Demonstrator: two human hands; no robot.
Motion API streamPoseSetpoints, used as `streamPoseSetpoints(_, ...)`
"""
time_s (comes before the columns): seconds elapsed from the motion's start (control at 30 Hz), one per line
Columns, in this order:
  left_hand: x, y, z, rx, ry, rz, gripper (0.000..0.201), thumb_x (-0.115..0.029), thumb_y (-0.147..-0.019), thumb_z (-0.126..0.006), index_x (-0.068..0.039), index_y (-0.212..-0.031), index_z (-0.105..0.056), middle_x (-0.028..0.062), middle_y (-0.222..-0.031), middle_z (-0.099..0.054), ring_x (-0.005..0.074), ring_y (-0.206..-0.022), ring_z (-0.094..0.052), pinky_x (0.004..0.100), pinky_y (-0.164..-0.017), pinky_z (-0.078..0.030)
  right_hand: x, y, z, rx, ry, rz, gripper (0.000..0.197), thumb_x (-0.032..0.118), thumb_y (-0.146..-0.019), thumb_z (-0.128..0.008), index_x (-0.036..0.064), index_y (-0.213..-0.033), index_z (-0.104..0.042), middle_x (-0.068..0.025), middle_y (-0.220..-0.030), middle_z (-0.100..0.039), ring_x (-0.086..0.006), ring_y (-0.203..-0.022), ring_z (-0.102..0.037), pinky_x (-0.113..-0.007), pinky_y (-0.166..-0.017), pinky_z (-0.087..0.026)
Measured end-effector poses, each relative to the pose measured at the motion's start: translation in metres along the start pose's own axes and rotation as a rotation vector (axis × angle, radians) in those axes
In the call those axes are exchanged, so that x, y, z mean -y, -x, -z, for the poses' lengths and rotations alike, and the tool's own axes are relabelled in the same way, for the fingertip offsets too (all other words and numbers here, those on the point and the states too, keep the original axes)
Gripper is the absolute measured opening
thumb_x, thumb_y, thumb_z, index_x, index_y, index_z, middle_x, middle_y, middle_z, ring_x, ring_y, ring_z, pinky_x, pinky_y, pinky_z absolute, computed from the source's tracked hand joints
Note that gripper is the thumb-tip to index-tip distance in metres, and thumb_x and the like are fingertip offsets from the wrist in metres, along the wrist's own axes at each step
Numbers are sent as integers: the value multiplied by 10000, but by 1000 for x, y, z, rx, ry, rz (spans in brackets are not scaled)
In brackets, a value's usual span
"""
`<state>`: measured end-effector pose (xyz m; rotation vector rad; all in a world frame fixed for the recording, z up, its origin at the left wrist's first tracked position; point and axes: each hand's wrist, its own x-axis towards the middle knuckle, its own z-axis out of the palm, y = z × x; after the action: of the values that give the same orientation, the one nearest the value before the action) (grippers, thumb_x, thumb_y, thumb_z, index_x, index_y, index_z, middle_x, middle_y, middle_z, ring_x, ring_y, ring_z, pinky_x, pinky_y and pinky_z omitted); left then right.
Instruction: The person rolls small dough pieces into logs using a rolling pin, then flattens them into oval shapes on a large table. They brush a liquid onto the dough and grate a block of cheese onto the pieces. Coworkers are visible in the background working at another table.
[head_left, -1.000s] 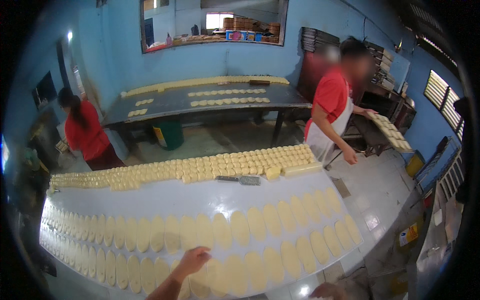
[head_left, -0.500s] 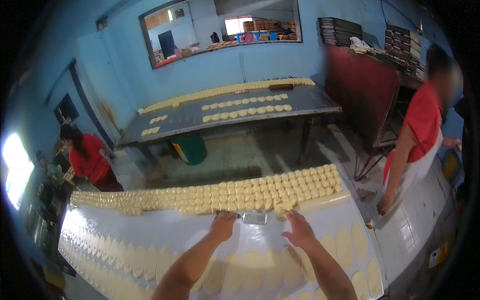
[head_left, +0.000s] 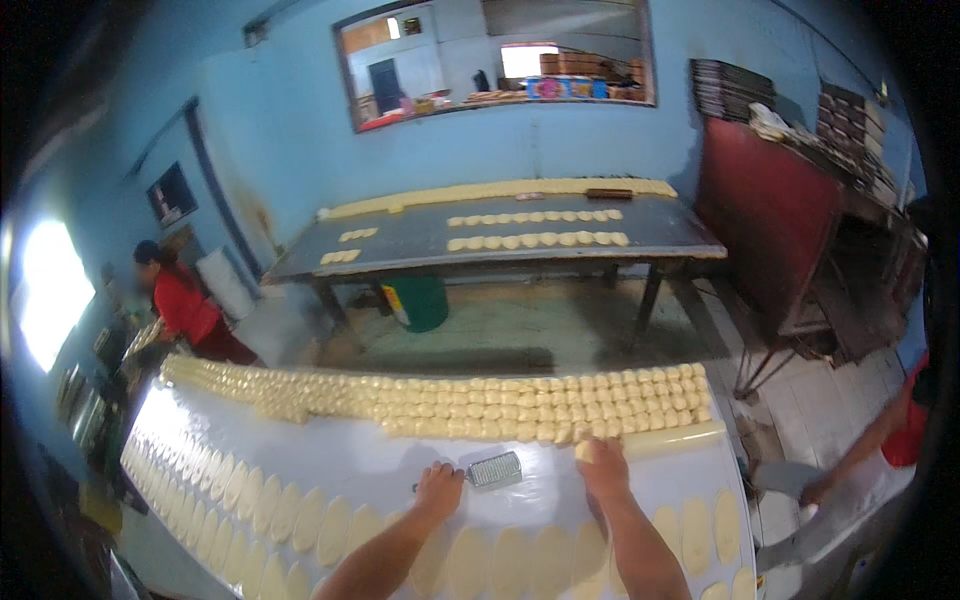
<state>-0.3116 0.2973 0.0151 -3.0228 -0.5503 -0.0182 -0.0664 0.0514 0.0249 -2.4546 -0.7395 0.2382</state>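
Note:
My left hand point(head_left: 440, 490) is closed round the handle of a flat metal grater point(head_left: 495, 470), whose perforated face lies over the white tabletop. Farther right, my right hand point(head_left: 606, 470) has its fingers closed on a dough piece point(head_left: 584, 452), at the near edge of the packed rows of dough pieces point(head_left: 480, 400). A smooth pale cylinder point(head_left: 675, 439) lies just right of that hand; I cannot tell whether it is dough or a rolling pin. Flattened dough ovals point(head_left: 468, 560) line the near side of the white table point(head_left: 380, 465), partly hidden under my forearms.
A dark table point(head_left: 400, 235) behind carries more dough pieces and a brown rolling pin point(head_left: 609, 193). Under it stands a green bucket point(head_left: 425, 303). One person in red point(head_left: 188, 305) works at far left; another person's arm point(head_left: 865, 445) reaches in at right, beside a red cabinet point(head_left: 765, 220).
The view has shifted. My left hand has drawn the grater nearer and tilted it. My right hand has gone from spread fingers to closed on a dough piece. The person at right has bent lower.

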Motion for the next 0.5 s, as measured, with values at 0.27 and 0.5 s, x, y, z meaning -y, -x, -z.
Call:
streamPoseSetpoints(0.27, 46, 254, 66, -185, 314, 515, 224, -189, -920, -580, -102, -1090, -696, 144, -997, -643, 374, -997, -605, 525, -859, -478, -23, 114, -46, -126, -1207, -208, 427, 229, -922, -681, 28, -1269, -535, -111, -1071, -643, -255, -929, -664, -391, -767, -585)
streamPoseSetpoints(0.5, 59, 515, 70, -296, 494, 1045, 255, -217, -886, -627, -89, -1096, -698, 191, -1011, -639, 406, -940, -642, 503, -839, -521, 117, 263, -109, 483, -1588, -619, 350, 333, -987, -641, 66, -1213, -626, -54, -1081, -699, -225, -948, -667, -345, -656, -555)
